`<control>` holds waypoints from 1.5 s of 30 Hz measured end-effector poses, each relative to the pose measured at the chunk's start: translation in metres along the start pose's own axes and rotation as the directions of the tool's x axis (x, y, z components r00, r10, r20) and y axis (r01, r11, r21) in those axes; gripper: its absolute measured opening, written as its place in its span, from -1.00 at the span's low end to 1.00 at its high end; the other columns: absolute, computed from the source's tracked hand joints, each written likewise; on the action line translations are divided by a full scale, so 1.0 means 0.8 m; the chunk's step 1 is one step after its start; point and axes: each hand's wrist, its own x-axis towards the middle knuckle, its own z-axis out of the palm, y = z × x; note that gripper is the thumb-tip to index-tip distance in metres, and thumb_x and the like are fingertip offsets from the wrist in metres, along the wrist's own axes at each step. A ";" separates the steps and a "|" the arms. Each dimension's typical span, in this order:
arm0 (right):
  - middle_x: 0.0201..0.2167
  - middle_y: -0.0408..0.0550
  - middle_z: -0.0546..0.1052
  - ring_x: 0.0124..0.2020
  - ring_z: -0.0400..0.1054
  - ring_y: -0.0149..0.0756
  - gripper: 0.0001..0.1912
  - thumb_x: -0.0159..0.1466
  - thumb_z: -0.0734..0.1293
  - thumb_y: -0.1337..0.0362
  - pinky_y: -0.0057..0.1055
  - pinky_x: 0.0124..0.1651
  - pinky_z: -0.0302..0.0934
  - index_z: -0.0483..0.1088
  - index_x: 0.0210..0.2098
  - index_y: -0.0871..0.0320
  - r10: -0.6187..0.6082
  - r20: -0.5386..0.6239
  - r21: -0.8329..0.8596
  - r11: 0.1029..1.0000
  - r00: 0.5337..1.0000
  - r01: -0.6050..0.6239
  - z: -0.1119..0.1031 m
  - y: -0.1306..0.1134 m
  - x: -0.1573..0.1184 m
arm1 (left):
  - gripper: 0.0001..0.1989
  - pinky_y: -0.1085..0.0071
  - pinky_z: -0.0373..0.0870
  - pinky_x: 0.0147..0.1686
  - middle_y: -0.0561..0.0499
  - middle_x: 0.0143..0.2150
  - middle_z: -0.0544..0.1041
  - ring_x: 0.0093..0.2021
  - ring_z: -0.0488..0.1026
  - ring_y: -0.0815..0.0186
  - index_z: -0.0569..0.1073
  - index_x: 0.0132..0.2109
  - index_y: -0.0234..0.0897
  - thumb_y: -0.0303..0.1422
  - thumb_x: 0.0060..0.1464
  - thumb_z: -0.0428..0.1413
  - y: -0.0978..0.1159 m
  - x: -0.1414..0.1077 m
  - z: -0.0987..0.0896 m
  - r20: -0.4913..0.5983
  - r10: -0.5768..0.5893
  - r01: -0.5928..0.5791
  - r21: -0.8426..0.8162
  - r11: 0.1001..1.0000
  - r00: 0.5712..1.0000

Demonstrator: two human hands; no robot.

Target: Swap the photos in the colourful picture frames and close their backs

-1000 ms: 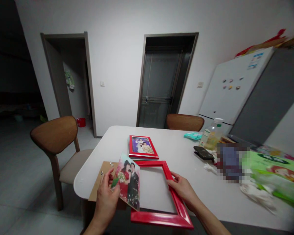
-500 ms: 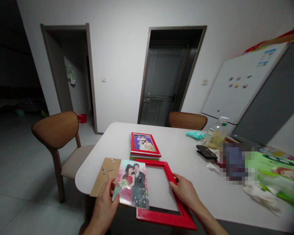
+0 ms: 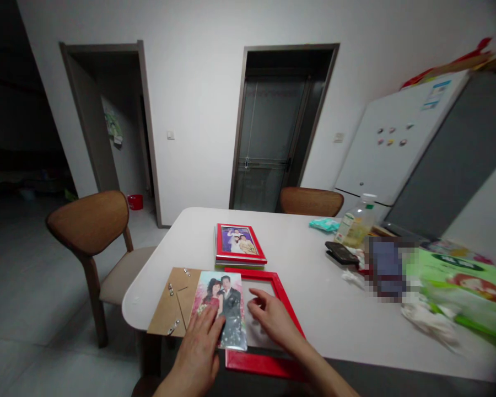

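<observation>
Head view: the left hand [image 3: 200,350] lies flat on a glossy photo [image 3: 233,320], its grip spread over the print rather than closed around it. The photo lies at the near side of the white tabletop [image 3: 334,314], its left part over a brown backing board [image 3: 165,309] and its right part across the left side of a red picture frame [image 3: 248,361]. The right hand [image 3: 270,317] hangs over the frame's opening, grip narrow and loosely curled, with nothing seen in it; whether a fingertip touches the photo's right edge, I cannot tell.

The step in hand looks like settling the photo, and light, even pressure should serve best, since a glossy face takes fingerprints easily. Holding it by the edges would be cleaner than a palm on the picture. The frame's near rail juts past the tabletop's near edge, so leaning the right forearm on it could tip it. The metal clips [image 3: 173,328] on the board stand up on the left and could scratch the print if it slides that way. On the far side, a framed picture [image 3: 240,242] sits close by, so gentle, short movements suit.
</observation>
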 end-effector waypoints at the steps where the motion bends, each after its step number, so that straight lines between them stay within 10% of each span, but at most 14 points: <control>1: -0.53 -0.10 0.46 -0.59 0.29 -0.39 -0.55 0.02 0.20 0.24 -0.46 -0.50 0.17 0.28 -0.09 0.26 0.016 0.038 0.102 0.995 0.999 -0.019 0.012 -0.008 0.000 | -0.32 0.00 0.03 0.06 -0.17 0.17 0.11 0.15 0.03 0.09 0.19 0.07 -0.33 -0.66 -0.33 -0.07 -0.001 0.003 0.005 -0.008 -0.009 0.009 0.025 1.000 1.000; 6: -0.32 -0.04 0.46 -0.43 0.34 -0.37 -0.49 0.03 0.25 0.21 -0.47 -0.45 0.21 0.18 -0.02 0.18 -0.042 -0.022 0.562 0.826 0.999 0.047 0.035 -0.053 -0.001 | -0.46 0.16 0.14 0.04 -0.13 0.09 0.25 0.10 0.15 0.20 0.25 0.04 -0.30 -0.64 -0.14 -0.17 -0.013 0.021 -0.002 -0.246 -0.012 -0.027 -0.155 0.987 0.969; 9: -0.28 0.00 0.45 -0.41 0.35 -0.37 -0.51 0.04 0.26 0.15 -0.45 -0.41 0.24 0.19 -0.06 0.21 0.054 -0.034 0.705 0.710 0.998 -0.014 0.028 -0.067 -0.005 | -0.59 0.25 0.16 0.03 -0.06 0.02 0.36 0.04 0.25 0.24 0.28 0.01 -0.27 -0.52 -0.01 -0.15 -0.005 0.030 -0.027 -0.393 -0.222 0.002 -0.488 0.873 0.892; 13: -0.43 -0.04 0.46 -0.51 0.35 -0.41 -0.68 0.00 0.29 0.19 -0.47 -0.47 0.23 0.30 -0.28 0.23 0.262 0.155 0.779 0.560 0.952 -0.281 0.028 -0.057 -0.012 | -0.66 0.26 0.30 -0.11 -0.10 -0.17 0.49 -0.12 0.39 0.16 0.34 -0.08 -0.36 -0.27 0.03 -0.06 0.033 0.039 -0.039 -0.219 -0.594 0.022 -0.928 0.371 0.774; 16: -0.44 -0.07 0.49 -0.46 0.37 -0.36 -0.75 0.01 0.25 0.23 -0.47 -0.46 0.24 0.31 -0.31 0.18 0.249 0.116 0.852 0.472 0.962 -0.225 0.024 -0.042 -0.014 | -0.57 0.27 0.30 -0.12 -0.15 -0.17 0.48 -0.11 0.38 0.13 0.31 -0.05 -0.39 -0.20 -0.04 0.02 0.059 0.041 -0.026 -0.039 -0.590 -0.031 -0.999 0.023 0.806; 18: -0.40 -0.08 0.51 -0.43 0.39 -0.32 -0.69 -0.01 0.22 0.29 -0.46 -0.45 0.25 0.30 -0.24 0.16 0.241 0.014 0.862 0.489 0.970 -0.134 0.010 -0.033 -0.012 | -0.50 0.28 0.27 -0.09 -0.18 -0.08 0.43 -0.04 0.33 0.12 0.27 -0.01 -0.38 -0.22 -0.10 0.08 0.064 0.040 -0.015 0.000 -0.551 -0.024 -0.999 -0.037 0.835; 22: -0.42 -0.05 0.53 -0.49 0.40 -0.28 -0.47 -0.07 0.17 0.43 -0.43 -0.49 0.25 0.21 -0.06 0.20 0.308 0.010 0.763 0.612 0.951 -0.206 -0.035 -0.013 -0.005 | -0.39 0.27 0.17 0.00 -0.24 0.07 0.27 0.04 0.23 0.15 0.14 0.08 -0.38 -0.30 -0.15 0.10 0.046 0.032 -0.006 -0.035 -0.530 0.037 -0.991 0.125 0.847; 26: -0.48 -0.04 0.53 -0.56 0.39 -0.31 -0.40 -0.11 0.11 0.48 -0.44 -0.51 0.23 0.21 -0.03 0.24 0.371 0.016 0.609 0.732 0.928 -0.304 -0.061 0.013 0.007 | -0.54 0.24 0.08 0.06 -0.16 0.05 0.31 0.07 0.20 0.18 0.26 0.00 -0.33 -0.44 -0.13 0.03 0.032 0.021 0.002 -0.022 -0.418 0.218 -0.827 0.518 0.908; 30: -0.51 -0.05 0.53 -0.54 0.39 -0.32 -0.46 -0.10 0.09 0.45 -0.49 -0.50 0.22 0.29 -0.10 0.27 0.317 -0.056 0.423 0.867 0.947 -0.265 -0.056 0.029 0.017 | -0.49 0.17 0.09 0.07 -0.18 0.10 0.24 0.10 0.15 0.15 0.27 0.01 -0.33 -0.54 -0.20 0.01 0.033 0.010 0.022 -0.072 -0.158 0.090 -0.569 0.817 0.985; 37: -0.40 -0.01 0.52 -0.40 0.39 -0.32 -0.52 -0.06 0.04 0.44 -0.52 -0.36 0.18 0.34 -0.17 0.28 0.168 -0.072 -0.033 0.985 0.983 -0.171 -0.051 0.022 0.025 | -0.53 0.16 0.12 0.06 -0.27 0.10 0.21 0.12 0.10 0.12 0.26 0.00 -0.44 -0.51 -0.16 0.02 0.038 0.011 0.015 0.002 0.009 -0.008 -0.347 0.938 1.000; 45: -0.34 0.09 0.46 -0.35 0.33 -0.23 -0.70 0.06 0.13 0.25 -0.42 -0.33 0.09 0.37 -0.29 0.22 0.064 -0.158 -0.630 0.762 0.985 -0.150 -0.054 0.023 0.017 | -0.55 0.19 0.10 0.07 -0.24 0.10 0.23 0.13 0.07 0.14 0.27 0.01 -0.44 -0.45 -0.10 -0.02 0.047 0.011 -0.009 0.097 0.015 0.012 -0.272 0.962 0.995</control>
